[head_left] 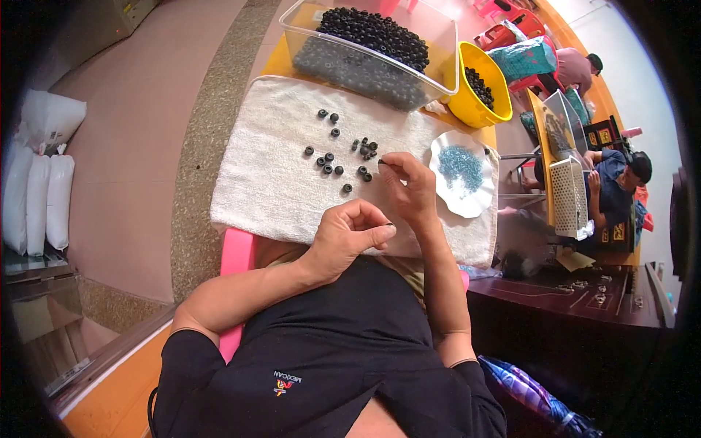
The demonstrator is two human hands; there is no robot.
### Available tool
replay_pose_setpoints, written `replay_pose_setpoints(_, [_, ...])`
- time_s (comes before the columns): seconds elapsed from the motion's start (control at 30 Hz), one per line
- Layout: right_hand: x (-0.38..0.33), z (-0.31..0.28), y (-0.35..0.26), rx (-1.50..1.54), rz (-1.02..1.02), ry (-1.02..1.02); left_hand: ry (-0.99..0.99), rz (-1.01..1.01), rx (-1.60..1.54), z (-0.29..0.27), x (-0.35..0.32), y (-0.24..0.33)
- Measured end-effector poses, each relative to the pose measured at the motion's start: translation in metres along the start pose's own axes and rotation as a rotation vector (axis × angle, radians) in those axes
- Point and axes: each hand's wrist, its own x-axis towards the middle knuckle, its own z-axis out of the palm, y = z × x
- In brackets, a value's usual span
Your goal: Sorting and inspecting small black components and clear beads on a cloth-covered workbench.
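Note:
My left hand [343, 237] is closed in a pinch over the towel's near edge, a tiny dark bit showing at its thumb and fingertip, too small to name. Farther up and to the right, my right hand [410, 188] pinches a small black piece [381, 162], partly hidden by the fingers. Loose round black pieces with holes [328, 166] lie scattered on the white towel [255, 157], left of my right hand. More small black pieces [365, 148] sit close to its fingertips. A white scalloped plate [467, 206] beside that hand holds a heap of tiny pale-blue bits [460, 168].
A clear plastic bin [438, 80] full of black pieces stands at the towel's far edge. Right of it is a yellow tub [467, 102] with more. White sacks [60, 201] lean at far left. Another person [621, 190] sits at a table with a white basket [566, 197].

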Motion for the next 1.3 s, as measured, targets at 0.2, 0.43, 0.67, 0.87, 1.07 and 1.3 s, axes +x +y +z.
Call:
replay_pose_setpoints(0.2, [-0.002,-0.005,0.001,0.195,0.017,0.002,0.016,0.01,0.014,-0.001,0.001,0.0])
replay_pose_setpoints(0.43, [-0.005,-0.01,0.001,0.329,0.003,-0.042,0.013,0.021,0.012,-0.003,0.002,-0.002])
replay_pose_setpoints(0.67, [-0.008,-0.013,0.008,0.494,0.066,-0.042,0.018,0.028,0.012,-0.004,0.003,-0.001])
replay_pose_setpoints(0.87, [-0.008,-0.015,0.011,0.574,0.104,-0.071,0.015,0.03,0.025,-0.004,0.003,0.0])
replay_pose_setpoints(1.07, [-0.009,-0.017,0.001,0.835,0.317,-0.116,0.01,0.035,0.029,-0.005,0.003,0.0])
replay_pose_setpoints(1.3, [-0.012,-0.018,0.008,0.872,0.339,-0.127,0.013,0.038,0.027,-0.005,0.004,-0.001])
